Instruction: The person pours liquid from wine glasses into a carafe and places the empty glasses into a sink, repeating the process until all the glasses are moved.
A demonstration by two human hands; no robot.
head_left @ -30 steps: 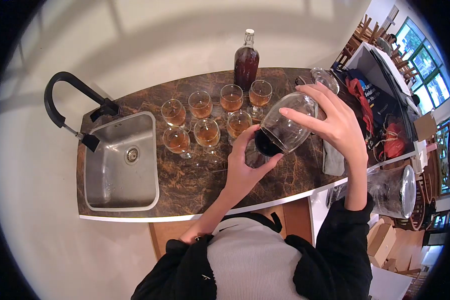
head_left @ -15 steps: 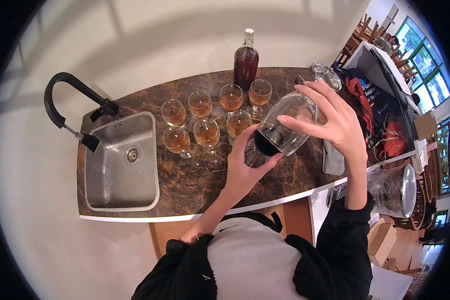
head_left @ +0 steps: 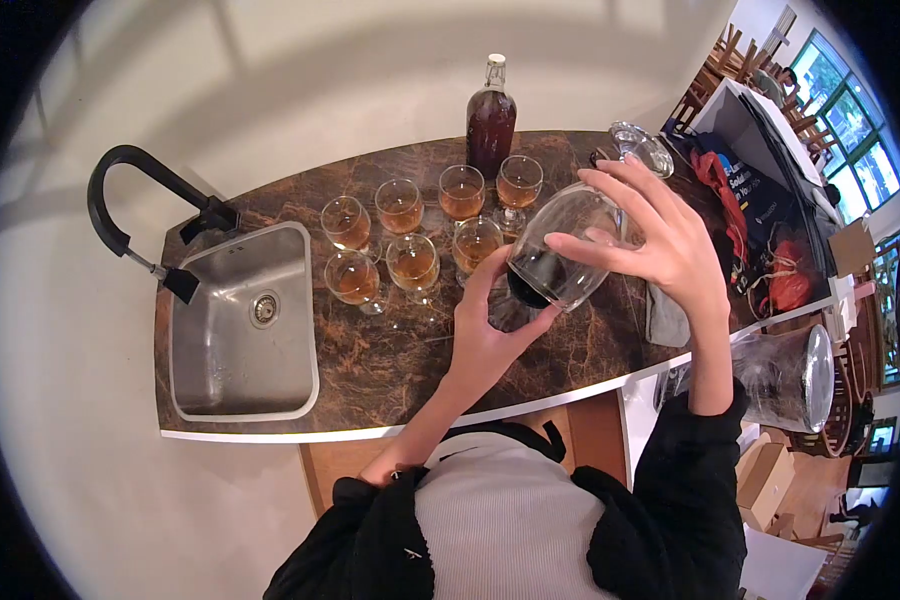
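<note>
Both hands hold a large, tilted clear glass vessel (head_left: pixel 567 250) with a black part at its lower left end. My left hand (head_left: pixel 492 325) is closed round that black end, thumb and fingers on either side. Higher up, my right hand (head_left: pixel 660 235) grips the clear glass with curved fingers, its thumb on the near side. The inside looks see-through; I cannot make out any content. Just left of the vessel stand several stemmed glasses (head_left: pixel 413 262) of amber drink, the closest one (head_left: pixel 477 245) right beside my left fingertips.
A swing-top bottle (head_left: pixel 491 130) of dark red liquid stands behind the glasses. A steel sink (head_left: pixel 312 350) with a black tap (head_left: pixel 135 155) lies left. Rightward are a clear glass piece (head_left: pixel 642 150), a grey cloth (head_left: pixel 667 318) and a clear plastic-like cylinder (head_left: pixel 785 378) by the counter edge.
The glass vessel has turned slightly in my hands, and less of its black end shows. My right fingers have shifted a little up and left along the glass.
</note>
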